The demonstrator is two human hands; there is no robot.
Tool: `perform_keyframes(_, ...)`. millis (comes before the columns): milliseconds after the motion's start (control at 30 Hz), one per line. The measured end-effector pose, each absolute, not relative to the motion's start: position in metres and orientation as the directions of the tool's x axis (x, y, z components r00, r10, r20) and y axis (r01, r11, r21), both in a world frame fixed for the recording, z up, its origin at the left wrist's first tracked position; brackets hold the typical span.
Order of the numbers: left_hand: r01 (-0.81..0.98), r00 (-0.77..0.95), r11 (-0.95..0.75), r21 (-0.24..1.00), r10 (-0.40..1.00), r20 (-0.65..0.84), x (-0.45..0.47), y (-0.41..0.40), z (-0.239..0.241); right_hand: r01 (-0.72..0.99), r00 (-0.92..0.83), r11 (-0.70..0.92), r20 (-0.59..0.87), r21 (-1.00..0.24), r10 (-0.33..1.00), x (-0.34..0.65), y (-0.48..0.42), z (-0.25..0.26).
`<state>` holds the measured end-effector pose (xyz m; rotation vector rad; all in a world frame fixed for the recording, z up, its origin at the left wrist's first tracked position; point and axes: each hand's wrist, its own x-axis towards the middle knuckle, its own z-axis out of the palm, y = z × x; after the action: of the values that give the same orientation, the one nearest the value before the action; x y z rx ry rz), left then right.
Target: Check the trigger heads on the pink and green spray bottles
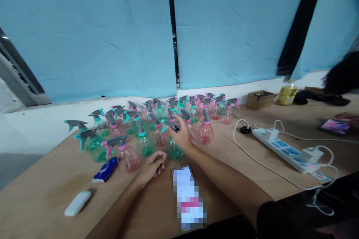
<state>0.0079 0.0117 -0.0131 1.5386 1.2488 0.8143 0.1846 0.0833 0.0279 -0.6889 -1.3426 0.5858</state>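
Note:
Many small spray bottles (pixel 157 123), green and pink with grey trigger heads, stand crowded on the wooden table (pixel 50 194). My right hand (pixel 183 136) is wrapped round a green spray bottle (pixel 174 148) near the front of the group, its grey head (pixel 171 125) sticking out to the left. My left hand (pixel 153 166) rests on the table in front of the bottles, fingers loosely curled and holding nothing, next to a pink bottle (pixel 127 157).
A phone (pixel 188 196) lies between my forearms. A blue packet (pixel 106 170) and a white oblong object (pixel 77 203) lie at the left. At the right are a power strip (pixel 286 150) with cables, a cardboard box (pixel 260 99) and a second phone (pixel 335 126).

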Motion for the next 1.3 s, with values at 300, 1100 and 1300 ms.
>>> perform_keyframes(300, 0.353, 0.296, -0.053, 0.934, 0.954, -0.057, 0.008, 0.012, -0.015, -0.206, -0.11, 0.454, 0.481, -0.867, 0.87, 0.19, 0.115, 0.014)
perform_keyframes(1100, 0.378, 0.332, -0.088, 0.922, 0.942, -0.046, 0.009, 0.009, -0.013, -0.29, -0.509, 0.358, 0.46, -0.887, 0.727, 0.197, 0.098, 0.037)
perform_keyframes(1300, 0.403, 0.321, -0.077, 0.912, 0.945, -0.062, 0.011, 0.005, -0.007, -0.323, -0.487, 0.336, 0.46, -0.885, 0.743, 0.192, 0.104, 0.029)
